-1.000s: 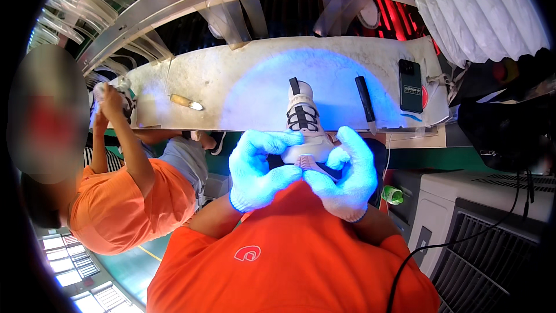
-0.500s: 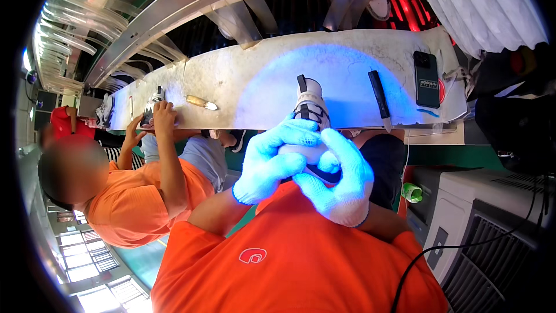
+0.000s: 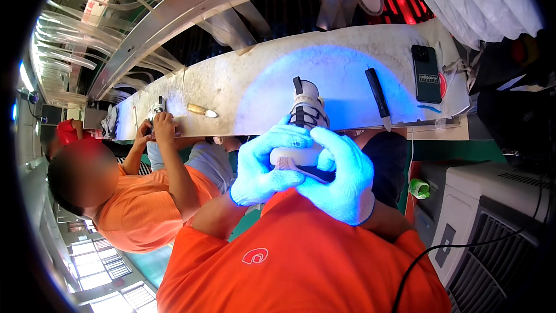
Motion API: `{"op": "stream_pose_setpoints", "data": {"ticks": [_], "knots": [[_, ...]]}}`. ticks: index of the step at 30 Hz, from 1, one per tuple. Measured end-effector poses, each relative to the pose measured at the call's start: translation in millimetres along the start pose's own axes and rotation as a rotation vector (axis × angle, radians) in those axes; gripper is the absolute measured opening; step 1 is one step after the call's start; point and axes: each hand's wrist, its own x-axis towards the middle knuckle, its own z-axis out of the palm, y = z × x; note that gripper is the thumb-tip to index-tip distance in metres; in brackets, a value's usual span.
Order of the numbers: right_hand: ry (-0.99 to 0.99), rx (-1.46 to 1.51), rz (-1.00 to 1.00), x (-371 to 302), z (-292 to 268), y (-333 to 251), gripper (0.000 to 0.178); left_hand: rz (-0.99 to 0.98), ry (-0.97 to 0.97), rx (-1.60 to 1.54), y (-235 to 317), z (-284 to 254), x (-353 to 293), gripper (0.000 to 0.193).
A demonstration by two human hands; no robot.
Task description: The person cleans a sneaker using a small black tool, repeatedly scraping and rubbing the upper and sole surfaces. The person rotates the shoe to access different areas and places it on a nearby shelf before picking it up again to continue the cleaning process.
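Observation:
A pale sneaker point(image 3: 308, 110) with dark laces points its toe toward me, its heel end over the table's near edge. My left hand point(image 3: 267, 161), in a knit glove lit blue, is closed around the left side of the toe. On the other side of the toe, my right hand point(image 3: 343, 178), gloved the same way, is also closed on the shoe. Both thumbs press at the front end, where a pinkish patch and a dark band show under the toe. The fingertips beneath the shoe are hidden.
A blue-lit patch covers part of the long worktable point(image 3: 226, 81). A black-handled knife point(image 3: 377, 95) and a dark phone point(image 3: 426, 75) lie right of the shoe. Left lies a small wooden-handled tool point(image 3: 201, 110). A co-worker in orange point(image 3: 156, 197) handles another shoe. A metal rail point(image 3: 191, 0) runs behind.
The toe has tipped so more of its front edge shows. My left fingers have drawn in closer over the toe. The co-worker's hands have come together at their shoe.

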Motion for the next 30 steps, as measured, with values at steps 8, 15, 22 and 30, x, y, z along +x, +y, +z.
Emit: {"op": "stream_pose_setpoints", "data": {"ticks": [8, 15, 22, 30], "knots": [[0.026, 0.058, -0.048, -2, 10, 15, 0.069, -0.013, -0.004, 0.023, -4, -9, -1, 0.059], [-0.032, 0.041, -0.028, -1, 14, 17, 0.064, -0.024, -0.023, 0.034, -4, -19, -1, 0.057], [-0.028, 0.045, -0.051, 1, 25, 18, 0.065, -0.198, 0.030, -0.141, 20, -13, -2, 0.060], [-0.085, 0.098, -0.003, 0, 41, 20, 0.062, -0.298, 0.013, 0.067, 45, -20, 5, 0.051]]}}
